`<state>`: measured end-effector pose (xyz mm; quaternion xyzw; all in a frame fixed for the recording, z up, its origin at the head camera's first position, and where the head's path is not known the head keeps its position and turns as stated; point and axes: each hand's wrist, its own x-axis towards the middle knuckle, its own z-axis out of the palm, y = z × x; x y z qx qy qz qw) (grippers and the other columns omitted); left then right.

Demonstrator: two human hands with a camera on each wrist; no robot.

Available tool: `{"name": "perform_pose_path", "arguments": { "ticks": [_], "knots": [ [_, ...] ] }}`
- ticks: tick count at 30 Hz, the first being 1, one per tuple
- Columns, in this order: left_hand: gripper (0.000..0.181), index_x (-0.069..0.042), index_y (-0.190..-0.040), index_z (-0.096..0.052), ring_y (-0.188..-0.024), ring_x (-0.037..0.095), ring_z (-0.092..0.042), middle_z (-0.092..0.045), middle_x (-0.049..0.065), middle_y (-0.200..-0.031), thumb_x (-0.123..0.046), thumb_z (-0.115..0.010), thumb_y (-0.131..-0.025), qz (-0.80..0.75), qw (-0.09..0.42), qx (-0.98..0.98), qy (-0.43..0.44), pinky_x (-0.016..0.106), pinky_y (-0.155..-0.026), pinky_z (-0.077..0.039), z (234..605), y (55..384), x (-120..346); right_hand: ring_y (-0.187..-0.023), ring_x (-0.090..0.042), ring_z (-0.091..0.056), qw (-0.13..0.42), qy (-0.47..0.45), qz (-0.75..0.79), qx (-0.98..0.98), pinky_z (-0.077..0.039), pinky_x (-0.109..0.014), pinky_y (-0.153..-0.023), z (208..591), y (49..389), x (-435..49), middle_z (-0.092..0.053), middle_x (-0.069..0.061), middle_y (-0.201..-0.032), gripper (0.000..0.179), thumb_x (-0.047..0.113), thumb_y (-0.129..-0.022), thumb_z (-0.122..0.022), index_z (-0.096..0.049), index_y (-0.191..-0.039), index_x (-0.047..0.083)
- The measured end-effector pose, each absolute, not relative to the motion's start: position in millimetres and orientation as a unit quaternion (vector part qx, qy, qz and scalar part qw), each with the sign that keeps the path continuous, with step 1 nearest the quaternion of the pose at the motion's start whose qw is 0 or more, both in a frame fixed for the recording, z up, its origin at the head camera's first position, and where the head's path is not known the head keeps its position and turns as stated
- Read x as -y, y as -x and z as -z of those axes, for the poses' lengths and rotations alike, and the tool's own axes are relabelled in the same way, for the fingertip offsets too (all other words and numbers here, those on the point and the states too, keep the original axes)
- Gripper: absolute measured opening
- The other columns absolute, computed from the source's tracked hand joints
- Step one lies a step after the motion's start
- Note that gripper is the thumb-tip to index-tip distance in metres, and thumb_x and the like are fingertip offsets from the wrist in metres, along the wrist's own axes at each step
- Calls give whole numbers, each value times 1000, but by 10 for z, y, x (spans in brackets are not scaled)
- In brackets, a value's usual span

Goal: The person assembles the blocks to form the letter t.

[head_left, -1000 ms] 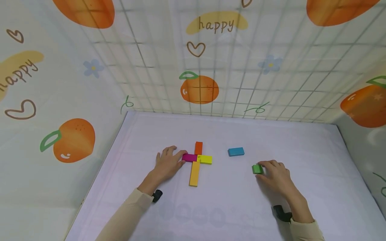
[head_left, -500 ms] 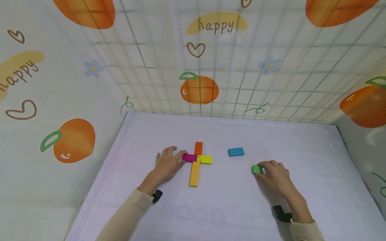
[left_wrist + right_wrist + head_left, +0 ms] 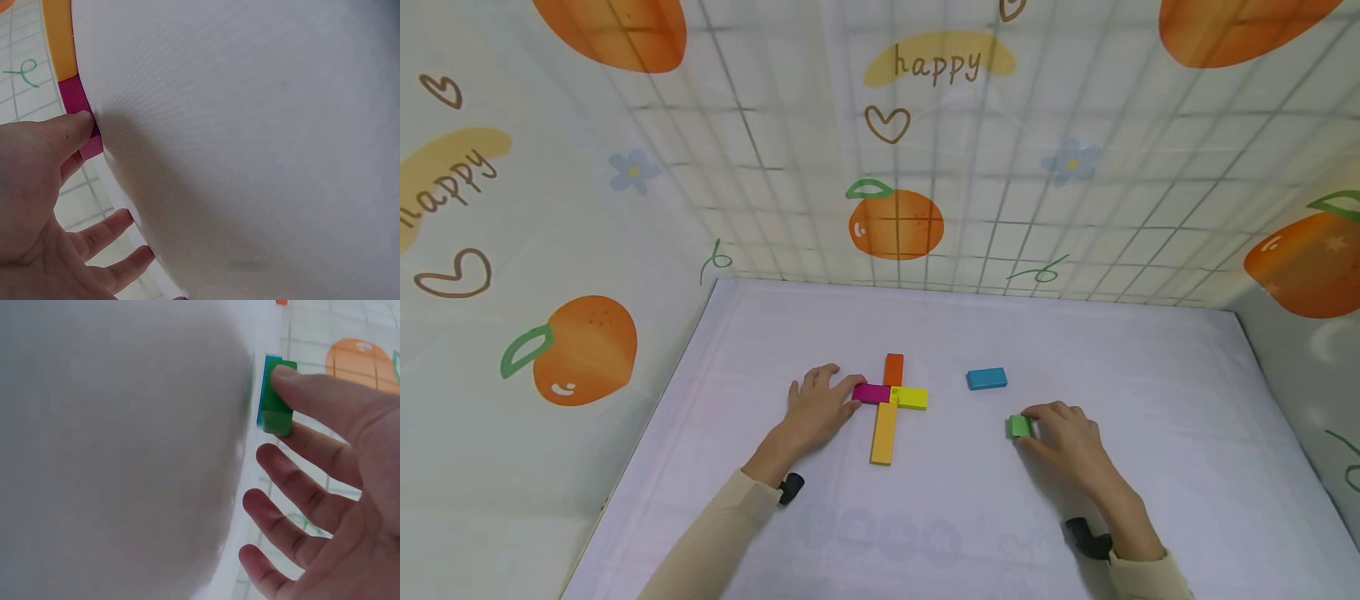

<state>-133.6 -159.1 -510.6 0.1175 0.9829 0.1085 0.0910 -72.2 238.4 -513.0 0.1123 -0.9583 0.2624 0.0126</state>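
In the head view my left hand (image 3: pixel 815 410) pinches the left end of a magenta block (image 3: pixel 872 394) between thumb and forefinger, the other fingers spread on the table. That block forms one arm of a flat cross with a red-orange block (image 3: pixel 894 369) behind, a bright yellow block (image 3: pixel 912 398) to the right and a long amber block (image 3: pixel 883 435) in front. To the right, my right hand (image 3: pixel 1071 442) holds a green block (image 3: pixel 1019 427) by thumb and forefinger. The right wrist view shows this green block (image 3: pixel 279 400) held off the table, its other fingers extended.
A blue block (image 3: pixel 987 379) lies on the white table (image 3: pixel 955 500), behind and left of the right hand. Fabric walls (image 3: pixel 775 200) printed with oranges rise at the back and both sides. Each wrist carries a black camera mount (image 3: pixel 1088 539).
My right hand has moved left with the green block, a little toward the cross. The left hand and the joined blocks have stayed in place.
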Motion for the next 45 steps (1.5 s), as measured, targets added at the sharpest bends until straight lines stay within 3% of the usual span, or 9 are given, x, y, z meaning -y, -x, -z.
{"name": "perform_pose_path", "arguments": {
  "ticks": [21,45],
  "knots": [
    [48,-36,-144,-51,-140,40,-28,-37,16,-152,-42,-63,-98,-106,89,-983,-119,74,-106,-23,5118,1345,1592,-98,-27,-55,23,-159,-246,956,-42,-50,-80,5156,669,-1923,-64,-3,-106,35,22,-80,-86,-71,-109,14],
    [48,-38,-145,-49,-141,39,-26,-35,15,-153,-43,-61,-99,-107,95,-983,-117,73,-107,-22,5144,1350,1601,-96,-21,-55,10,-176,-245,953,-44,-44,-83,5149,575,-1393,-63,4,-101,38,33,-75,-89,-70,-104,19]
  ]
}}
